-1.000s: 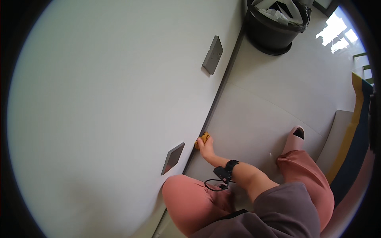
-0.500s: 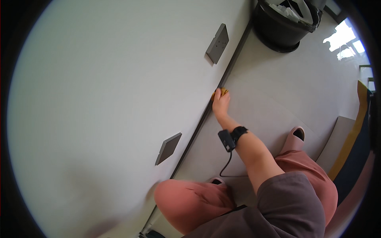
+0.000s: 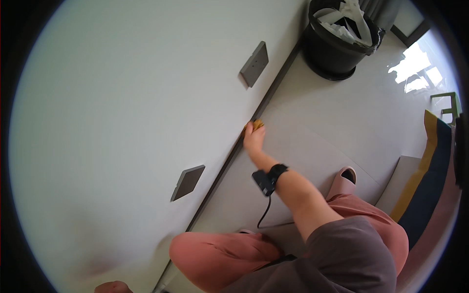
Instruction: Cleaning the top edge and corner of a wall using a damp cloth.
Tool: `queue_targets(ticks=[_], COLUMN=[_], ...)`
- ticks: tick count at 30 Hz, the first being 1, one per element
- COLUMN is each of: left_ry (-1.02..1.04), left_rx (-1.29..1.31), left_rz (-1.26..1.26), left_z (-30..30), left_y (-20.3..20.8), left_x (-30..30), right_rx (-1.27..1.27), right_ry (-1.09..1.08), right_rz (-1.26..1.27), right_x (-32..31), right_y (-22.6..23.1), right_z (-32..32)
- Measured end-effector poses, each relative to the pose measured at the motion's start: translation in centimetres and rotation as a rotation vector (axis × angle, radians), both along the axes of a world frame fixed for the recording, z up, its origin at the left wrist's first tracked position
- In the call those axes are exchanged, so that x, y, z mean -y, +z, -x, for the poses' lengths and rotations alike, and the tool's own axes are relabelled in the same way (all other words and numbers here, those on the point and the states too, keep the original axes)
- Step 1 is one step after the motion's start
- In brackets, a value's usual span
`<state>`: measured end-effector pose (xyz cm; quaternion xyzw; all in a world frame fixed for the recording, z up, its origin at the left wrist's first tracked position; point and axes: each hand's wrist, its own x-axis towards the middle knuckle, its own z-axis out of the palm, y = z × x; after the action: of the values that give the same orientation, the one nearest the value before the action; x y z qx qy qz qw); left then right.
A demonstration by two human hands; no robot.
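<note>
My right hand (image 3: 253, 138) is closed around a bunched yellow-brown cloth (image 3: 257, 124). It presses the cloth against the dark baseboard (image 3: 222, 174) where the wall meets the floor. Much of the cloth is covered by my fingers. A black strap with a small box-shaped device (image 3: 264, 182) is on my right forearm, and a thin cable runs from it. At the lower left rim, only a rounded part of my left hand (image 3: 113, 287) shows in front of the wall; its fingers cannot be made out.
Two grey wall plates, a socket (image 3: 254, 64) and a plain one (image 3: 188, 183), stick out above the baseboard. A black bin (image 3: 328, 53) with white waste stands by the wall ahead. At right is a seat or cushion with yellow and navy bands (image 3: 424, 180), with a green-legged stool (image 3: 454, 105) beyond.
The whole view has shifted, so wall, bin and floor appear lower and further left. My right hand with the cloth has slid slightly nearer along the baseboard. Part of my left hand has come into view.
</note>
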<state>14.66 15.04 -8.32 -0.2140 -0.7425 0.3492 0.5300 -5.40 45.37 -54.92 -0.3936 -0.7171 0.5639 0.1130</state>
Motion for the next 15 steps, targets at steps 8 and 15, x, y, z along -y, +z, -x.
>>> queue_targets(ticks=[8, 15], left_ry=[-0.244, -0.121], left_rx=[0.070, -0.046], left_rz=[-0.067, 0.035], left_z=[4.3, 5.0], left_y=[-1.5, -2.6], left_x=[-2.8, -2.9], right_rx=[-0.042, -0.144], right_ry=[-0.214, -0.182], right_rz=[0.023, -0.029], right_x=[-1.4, -11.2], right_y=[1.9, 1.8], right_z=[2.2, 8.7])
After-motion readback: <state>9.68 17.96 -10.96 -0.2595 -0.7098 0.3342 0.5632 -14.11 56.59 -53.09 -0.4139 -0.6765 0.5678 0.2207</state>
